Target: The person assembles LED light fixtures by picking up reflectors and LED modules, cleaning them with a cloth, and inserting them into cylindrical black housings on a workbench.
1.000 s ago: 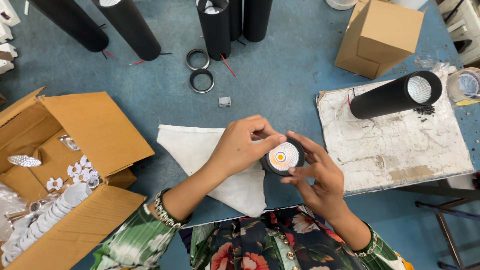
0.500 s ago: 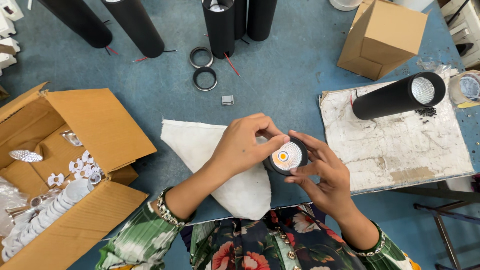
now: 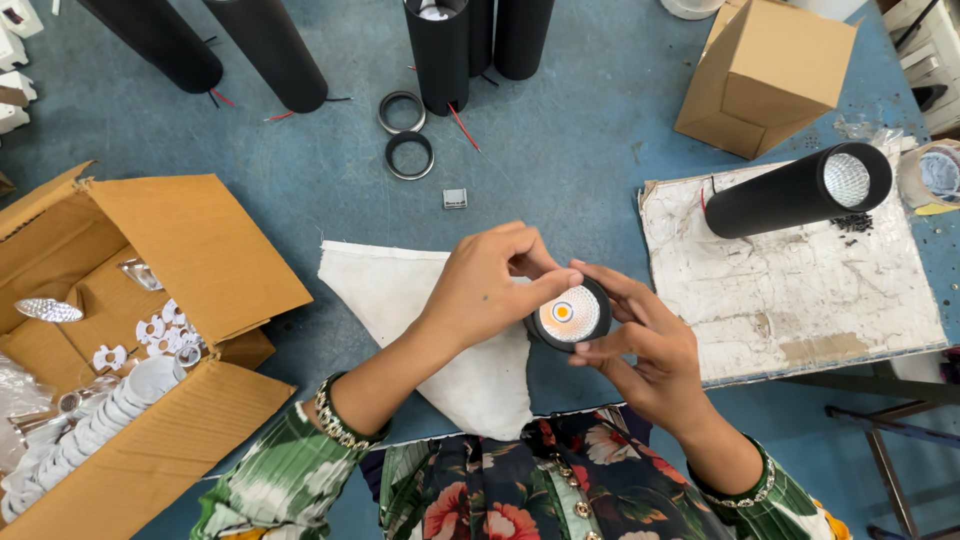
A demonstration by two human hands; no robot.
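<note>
From the head camera, looking straight down: both hands meet over the near edge of the blue counter (image 3: 600,160), just above the person's floral sleeves. The left hand (image 3: 490,290) comes in from the left, its fingers (image 3: 545,290) curled and closed on the rim of a small round black lamp head (image 3: 570,315), thumb lying across the top of the rim. The right hand (image 3: 640,350) cups the same piece from below and the right, fingers pinched against its edge. So the lamp head is held up between the two hands, off the counter, its pale reflector and orange-yellow centre facing the camera.

Under the left hand lies a white cloth (image 3: 420,300), spread flat. To the right sits a paint-worn white board (image 3: 800,290) with a black tube housing (image 3: 790,190) lying on it, lens end to the right. Further back stand more black tubes (image 3: 440,50), and near them two loose black rings (image 3: 408,152) and a small grey block (image 3: 455,198). An open cardboard box (image 3: 150,300) of white and silvery parts sits at the left; a closed carton (image 3: 765,75) at the far right.

To my eye the step in hand is seating or turning something at the lamp head's rim; I'd judge the next move wants a steady grip from the right hand while the left works the edge round evenly
</note>
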